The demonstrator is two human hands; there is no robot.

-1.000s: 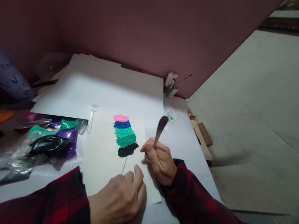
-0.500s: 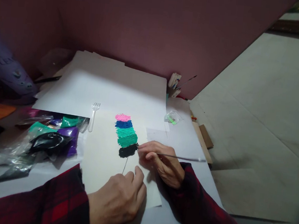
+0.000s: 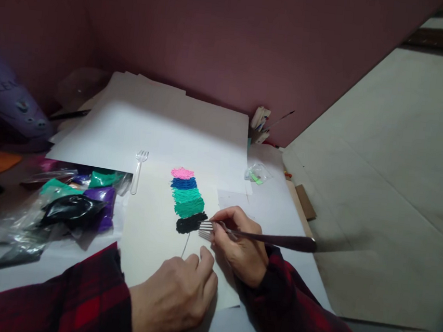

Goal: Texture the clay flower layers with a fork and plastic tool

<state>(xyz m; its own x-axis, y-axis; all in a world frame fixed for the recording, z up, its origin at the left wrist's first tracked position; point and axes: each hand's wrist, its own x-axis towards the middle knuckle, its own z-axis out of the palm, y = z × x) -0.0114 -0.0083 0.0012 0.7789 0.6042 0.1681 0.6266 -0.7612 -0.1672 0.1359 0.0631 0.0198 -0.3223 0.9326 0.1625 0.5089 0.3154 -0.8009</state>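
Mauve wall [image 3: 218, 40] rises behind the white bench [image 3: 277, 192]; near its front edge, the pale sheet [image 3: 147, 242] carries the coloured stripes [image 3: 189, 202], pink farthest, black nearest; my right hand [image 3: 240, 252] pinches the metal fork [image 3: 284, 241], tines at the black stripe's right end; my left hand [image 3: 178, 292] rests on the sheet, its grip hidden, so I cannot tell its state; plastic bags [image 3: 72, 211] lie left of the sheet.

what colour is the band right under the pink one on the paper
Dark blue, clearest in the head view.
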